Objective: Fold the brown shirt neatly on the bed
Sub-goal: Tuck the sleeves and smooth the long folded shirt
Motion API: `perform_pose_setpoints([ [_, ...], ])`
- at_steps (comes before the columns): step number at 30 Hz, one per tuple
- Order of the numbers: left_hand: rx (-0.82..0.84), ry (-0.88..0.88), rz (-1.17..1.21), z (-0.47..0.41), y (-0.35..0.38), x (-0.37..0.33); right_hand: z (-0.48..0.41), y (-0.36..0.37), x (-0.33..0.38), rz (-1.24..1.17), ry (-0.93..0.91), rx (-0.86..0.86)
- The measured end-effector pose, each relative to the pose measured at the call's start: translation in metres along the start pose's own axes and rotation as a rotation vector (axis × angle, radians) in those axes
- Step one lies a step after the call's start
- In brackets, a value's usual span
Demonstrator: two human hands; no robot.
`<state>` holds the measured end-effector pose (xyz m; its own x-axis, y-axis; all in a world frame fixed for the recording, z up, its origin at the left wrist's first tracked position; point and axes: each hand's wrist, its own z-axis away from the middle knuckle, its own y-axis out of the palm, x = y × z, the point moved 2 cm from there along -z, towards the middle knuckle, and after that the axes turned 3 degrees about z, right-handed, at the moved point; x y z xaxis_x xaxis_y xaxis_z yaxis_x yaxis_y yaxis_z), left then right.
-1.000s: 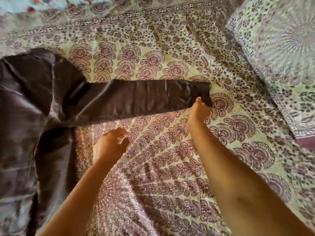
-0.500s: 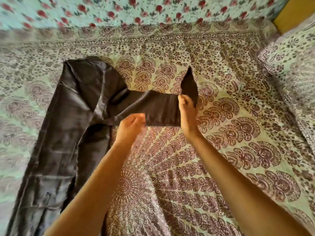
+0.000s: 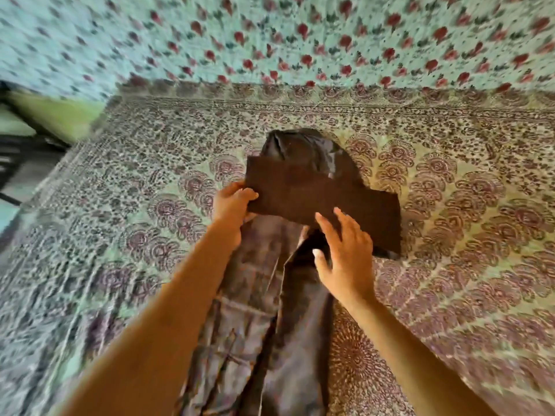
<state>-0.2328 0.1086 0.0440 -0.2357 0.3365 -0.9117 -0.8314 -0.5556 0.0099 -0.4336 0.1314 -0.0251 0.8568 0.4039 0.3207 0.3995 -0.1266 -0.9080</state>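
Brown shirt lengthwise on patterned bed, sleeve folded across; left hand pinching sleeve end, right hand spread wide, seemingly hovering just above.

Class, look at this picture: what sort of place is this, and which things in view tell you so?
Probably a bedroom: a brown shirt lies on a bed under a patterned bedsheet, with a floral cloth behind.

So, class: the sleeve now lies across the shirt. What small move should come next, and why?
Probably lay the sleeve flat along the shirt and let go. The left hand pinches its end, the right hand hovers open, and the fold bulges past the right edge.
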Motion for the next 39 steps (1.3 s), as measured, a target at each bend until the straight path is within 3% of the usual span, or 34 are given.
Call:
perform_pose_setpoints([
  [4,0.029,0.061,0.012,-0.027,-0.076,-0.034,-0.021,0.040,0.015,0.148,0.366,0.183],
  [7,-0.012,0.113,-0.002,-0.045,-0.130,-0.065,-0.049,0.059,0.040,0.153,0.498,0.248],
  [9,-0.111,0.147,-0.011,-0.062,-0.170,-0.082,-0.074,0.067,0.062,0.024,0.579,0.221],
  [11,-0.255,0.205,-0.073,-0.083,-0.207,-0.089,-0.097,0.074,0.094,-0.262,0.642,0.094],
  [14,-0.421,0.275,-0.340,-0.115,-0.248,-0.079,-0.124,0.086,0.157,-0.683,0.506,-0.038],
  [16,-0.434,0.244,-0.533,-0.129,-0.257,-0.061,-0.137,0.102,0.194,-0.777,0.250,0.138],
  [19,-0.305,0.158,-0.629,-0.140,-0.248,-0.033,-0.137,0.135,0.212,-0.516,-0.017,0.523],
  [21,-0.225,0.146,-0.694,-0.135,-0.234,-0.018,-0.125,0.144,0.204,-0.464,-0.020,0.575],
  [30,0.030,0.297,-0.827,-0.151,-0.127,0.038,-0.103,0.137,0.075,-0.417,0.319,0.180],
  [39,0.189,0.408,-0.836,-0.199,0.031,0.045,-0.163,0.131,-0.032,-0.309,0.377,0.088],
])
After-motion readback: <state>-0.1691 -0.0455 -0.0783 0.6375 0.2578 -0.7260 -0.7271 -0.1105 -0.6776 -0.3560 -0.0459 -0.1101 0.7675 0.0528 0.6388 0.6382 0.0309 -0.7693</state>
